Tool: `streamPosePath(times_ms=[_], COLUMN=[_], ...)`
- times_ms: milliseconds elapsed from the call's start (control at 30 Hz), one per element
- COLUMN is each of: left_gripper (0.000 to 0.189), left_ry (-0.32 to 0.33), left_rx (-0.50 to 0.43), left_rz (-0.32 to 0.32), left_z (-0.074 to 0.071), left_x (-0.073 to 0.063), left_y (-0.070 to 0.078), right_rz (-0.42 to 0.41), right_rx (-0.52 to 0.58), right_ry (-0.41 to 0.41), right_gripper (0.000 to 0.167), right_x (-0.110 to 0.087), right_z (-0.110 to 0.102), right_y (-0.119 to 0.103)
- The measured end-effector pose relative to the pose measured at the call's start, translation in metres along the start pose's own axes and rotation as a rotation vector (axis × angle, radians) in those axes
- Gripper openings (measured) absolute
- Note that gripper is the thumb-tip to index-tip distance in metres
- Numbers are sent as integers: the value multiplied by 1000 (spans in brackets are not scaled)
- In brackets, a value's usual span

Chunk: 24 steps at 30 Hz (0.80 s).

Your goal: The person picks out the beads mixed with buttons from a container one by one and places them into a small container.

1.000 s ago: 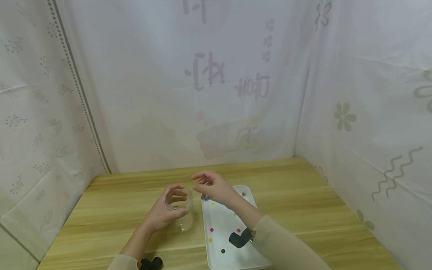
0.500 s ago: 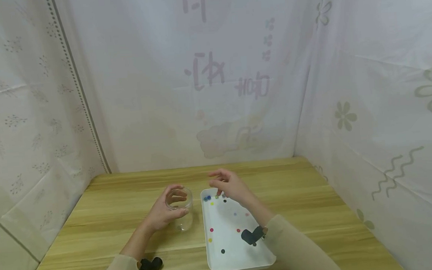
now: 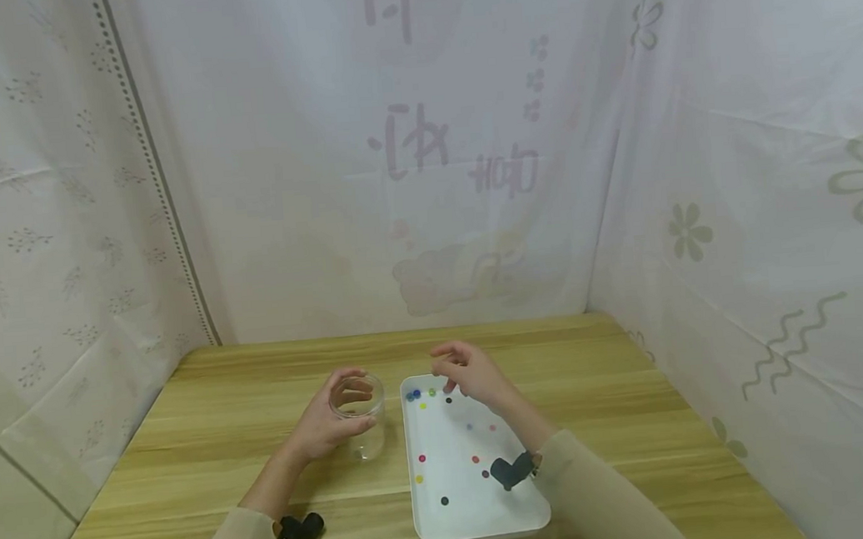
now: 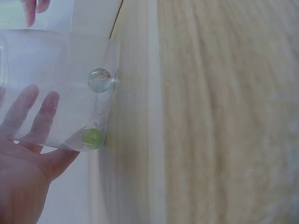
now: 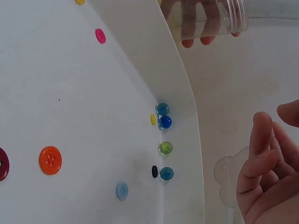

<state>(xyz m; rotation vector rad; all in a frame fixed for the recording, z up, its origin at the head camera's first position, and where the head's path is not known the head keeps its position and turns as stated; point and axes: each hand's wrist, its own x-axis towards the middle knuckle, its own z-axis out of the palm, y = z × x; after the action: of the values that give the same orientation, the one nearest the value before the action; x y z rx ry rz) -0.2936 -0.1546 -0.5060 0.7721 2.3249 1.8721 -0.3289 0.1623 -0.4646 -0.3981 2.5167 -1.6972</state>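
Note:
My left hand [image 3: 320,426] grips a clear plastic jar [image 3: 370,436] upright on the table, fingers and thumb around its upper part. Inside it lie a clear marble [image 4: 99,80] and a green marble [image 4: 92,138], seen from the left wrist. My right hand [image 3: 475,377] hovers over the far end of the white tray [image 3: 486,516], its fingers loosely bent with nothing between them and the thumb. Below, along the tray's far wall, sit a dark blue marble [image 5: 165,122], a yellow-green marble [image 5: 166,148] and two teal marbles, one of them this teal marble [image 5: 167,173].
Several buttons are scattered over the tray floor, among them an orange button [image 5: 50,160], a pink button [image 5: 100,36], a light blue button [image 5: 122,191] and a black button [image 5: 154,171]. The wooden table [image 3: 211,452] meets a printed curtain [image 3: 308,228] behind.
My right hand has moved right, from beside the jar's mouth to over the tray's far end, uncovering the marbles at the far left corner. The left hand and jar have stayed put.

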Motion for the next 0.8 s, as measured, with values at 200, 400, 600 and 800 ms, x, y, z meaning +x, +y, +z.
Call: streamPosePath(times_ms=[200,400,600,800], left_gripper=[71,72,72,73], left_ry=[-7,-11,-10,-12], left_rx=[-4,-15,-11,-14], left_rz=[-3,-7,-9,-16], left_z=[-1,-1,-1,-1], left_x=[-1,0,0,-1], left_y=[0,2,3,3], right_rz=[25,25,20,55], right_rx=[-25,-31,-6,13], right_ry=[-3,-19,-37,-34], right_gripper=[30,33,41,41], right_x=[4,8,13,16], right_z=[4,9,17,26], right_y=[3,2,2,7])
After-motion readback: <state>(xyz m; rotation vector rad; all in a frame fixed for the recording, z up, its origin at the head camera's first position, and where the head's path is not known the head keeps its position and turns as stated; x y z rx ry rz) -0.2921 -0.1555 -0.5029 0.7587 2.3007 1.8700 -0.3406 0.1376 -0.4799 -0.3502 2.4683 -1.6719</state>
